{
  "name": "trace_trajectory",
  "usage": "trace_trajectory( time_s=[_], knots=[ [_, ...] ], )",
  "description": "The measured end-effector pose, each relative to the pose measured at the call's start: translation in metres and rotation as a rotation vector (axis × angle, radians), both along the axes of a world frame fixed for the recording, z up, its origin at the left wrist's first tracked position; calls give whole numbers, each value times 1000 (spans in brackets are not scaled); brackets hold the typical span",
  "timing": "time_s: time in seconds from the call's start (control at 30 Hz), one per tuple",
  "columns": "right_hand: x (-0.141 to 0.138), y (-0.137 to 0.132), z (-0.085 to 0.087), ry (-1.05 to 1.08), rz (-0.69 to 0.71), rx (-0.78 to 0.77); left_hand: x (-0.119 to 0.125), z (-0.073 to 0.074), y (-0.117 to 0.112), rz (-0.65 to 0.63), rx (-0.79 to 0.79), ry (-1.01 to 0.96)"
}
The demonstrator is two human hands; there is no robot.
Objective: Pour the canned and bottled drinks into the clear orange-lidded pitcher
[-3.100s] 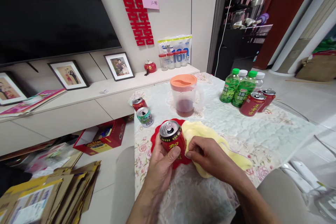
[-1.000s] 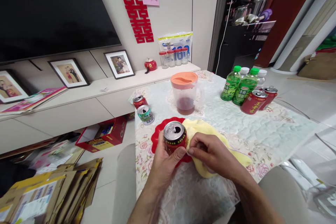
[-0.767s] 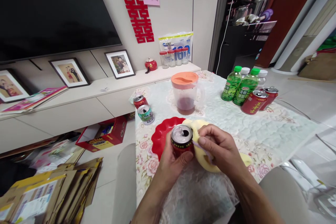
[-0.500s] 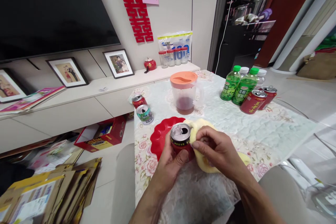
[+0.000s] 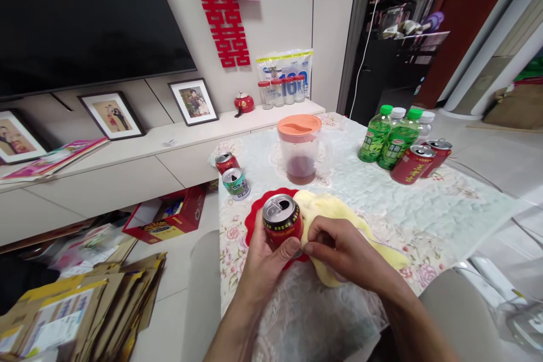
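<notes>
My left hand point(image 5: 265, 263) is wrapped around an opened red drink can point(image 5: 281, 222), held upright over a red scalloped plate point(image 5: 253, 220). My right hand point(image 5: 339, 253) pinches a yellow cloth point(image 5: 339, 216) against the can's side. The cloth trails to the right across the floral tablecloth point(image 5: 382, 203). Further back stands a clear pitcher point(image 5: 300, 150) with an orange lid and dark liquid at its bottom.
One red and one green can point(image 5: 232, 176) stand at the table's left edge. Green bottles point(image 5: 388, 136) and two red cans point(image 5: 419, 159) sit at the far right. Cardboard boxes point(image 5: 85, 305) are piled on the floor left. A TV cabinet point(image 5: 127, 164) runs behind.
The can swung right and back again in my left hand while my right hand rubbed the yellow cloth up over it and back down its side.
</notes>
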State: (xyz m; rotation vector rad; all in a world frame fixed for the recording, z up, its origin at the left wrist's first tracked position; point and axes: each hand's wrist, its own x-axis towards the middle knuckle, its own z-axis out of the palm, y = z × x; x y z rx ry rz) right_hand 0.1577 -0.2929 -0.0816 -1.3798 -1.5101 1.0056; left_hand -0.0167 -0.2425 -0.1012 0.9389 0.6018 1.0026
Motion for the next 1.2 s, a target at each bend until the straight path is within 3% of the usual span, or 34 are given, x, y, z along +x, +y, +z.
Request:
trace_trajectory(
  time_s=[0.17, 0.27, 0.4, 0.57, 0.73, 0.87, 1.03, 1.2],
  knots=[
    [-6, -6, 11, 429, -104, -22, 6, 3, -8, -42, 24, 38],
    [-7, -9, 11, 494, -197, 42, 9, 2, -10, -102, 21, 12],
    [-4, -9, 11, 326, -232, 164, 9, 1, -12, -132, 3, 8],
    [-1, -5, 12, 40, -108, 171, 7, 1, -11, -84, -47, -76],
    [1, 1, -2, -140, -37, 57, 5, -3, -2, -4, -29, -68],
    [2, 2, -8, -167, -34, 28, 2, -5, 4, 44, 8, -15],
    [-1, -2, 2, 22, -18, 37, 1, -4, 1, 8, 26, 32],
    [-6, -5, 6, 375, -129, 49, 5, -3, -5, -87, 19, 31]
  ],
)
